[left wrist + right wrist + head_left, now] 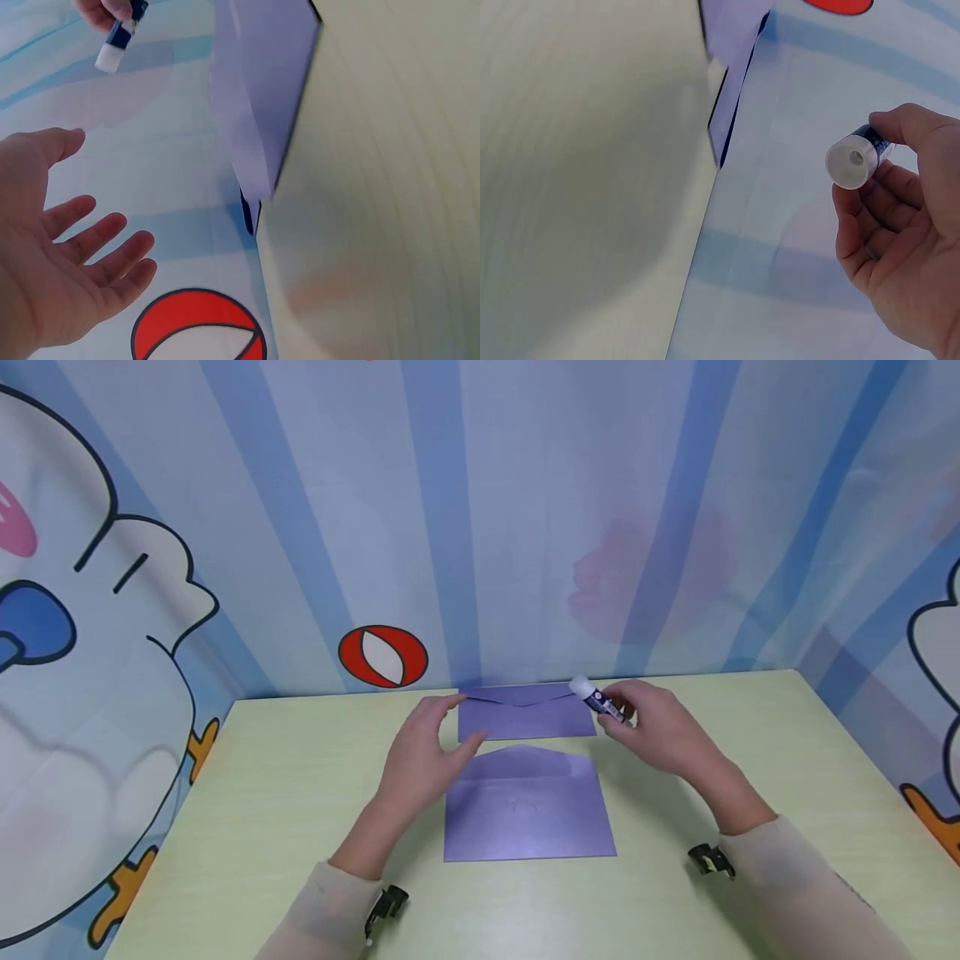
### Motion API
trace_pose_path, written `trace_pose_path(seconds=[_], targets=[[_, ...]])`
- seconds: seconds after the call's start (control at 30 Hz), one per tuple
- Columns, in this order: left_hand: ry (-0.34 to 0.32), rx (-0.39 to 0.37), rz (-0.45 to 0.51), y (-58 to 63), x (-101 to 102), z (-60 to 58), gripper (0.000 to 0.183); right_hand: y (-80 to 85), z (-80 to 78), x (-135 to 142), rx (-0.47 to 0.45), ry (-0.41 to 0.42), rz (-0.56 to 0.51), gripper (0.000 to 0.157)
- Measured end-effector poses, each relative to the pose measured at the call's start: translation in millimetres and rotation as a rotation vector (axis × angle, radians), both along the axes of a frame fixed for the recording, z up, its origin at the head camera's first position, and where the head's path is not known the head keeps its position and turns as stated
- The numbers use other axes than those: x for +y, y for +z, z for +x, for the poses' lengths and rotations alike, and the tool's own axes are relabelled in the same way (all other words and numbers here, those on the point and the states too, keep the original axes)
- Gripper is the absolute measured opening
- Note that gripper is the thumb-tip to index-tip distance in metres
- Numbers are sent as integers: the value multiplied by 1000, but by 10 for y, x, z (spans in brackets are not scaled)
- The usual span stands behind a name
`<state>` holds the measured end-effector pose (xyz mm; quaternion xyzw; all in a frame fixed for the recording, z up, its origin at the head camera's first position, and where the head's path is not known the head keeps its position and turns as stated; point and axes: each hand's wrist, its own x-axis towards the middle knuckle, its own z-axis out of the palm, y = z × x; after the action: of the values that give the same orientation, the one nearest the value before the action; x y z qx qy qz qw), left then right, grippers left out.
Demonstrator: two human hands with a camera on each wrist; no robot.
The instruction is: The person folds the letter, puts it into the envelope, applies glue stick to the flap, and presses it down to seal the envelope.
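My right hand (660, 727) grips a dark blue glue stick (602, 703) between thumb and fingers, its white end pointing away to the upper left. In the right wrist view that white end of the glue stick (851, 162) faces the camera. My left hand (422, 756) hovers with spread fingers by the left side of the envelopes, holding nothing; the left wrist view shows the hand (67, 255) apart from the paper. A purple envelope (525, 722) lies at the back with its flap folded down. Nearer lies a second purple envelope (529, 827), its pointed flap spread away from me.
A pale yellow table (300, 827) carries the envelopes. Behind it hangs a blue striped cloth (517, 527) with cartoon prints, meeting the table's back edge. Small black clips (387, 903) sit by the sleeves.
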<state>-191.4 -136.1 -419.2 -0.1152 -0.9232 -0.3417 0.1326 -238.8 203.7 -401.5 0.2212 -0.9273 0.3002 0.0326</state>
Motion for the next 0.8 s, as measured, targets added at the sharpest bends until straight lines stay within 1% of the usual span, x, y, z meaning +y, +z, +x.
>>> trace_pose_path(seconds=[0.1, 0.2, 0.37, 0.53, 0.67, 0.8], targets=[[-21, 35, -117, -3, -101, -5, 61, 6, -55, 176, -24, -23, 32, 28], [-41, 59, -210, -16, -199, -9, 64, -2, -115, 352, -57, -46, 69, 28], [-50, 38, -313, -44, -327, 2, 71, -18, -212, 625, -98, -79, 129, 29], [-52, 13, -379, -71, -397, 37, 78, -88, -328, 855, -113, -109, 205, 37], [-64, -8, -396, -83, -421, 68, 81, -167, -414, 997, -134, -120, 261, 39], [-77, -24, -403, -95, -431, 92, 83, -217, -456, 1065, -148, -120, 302, 37]])
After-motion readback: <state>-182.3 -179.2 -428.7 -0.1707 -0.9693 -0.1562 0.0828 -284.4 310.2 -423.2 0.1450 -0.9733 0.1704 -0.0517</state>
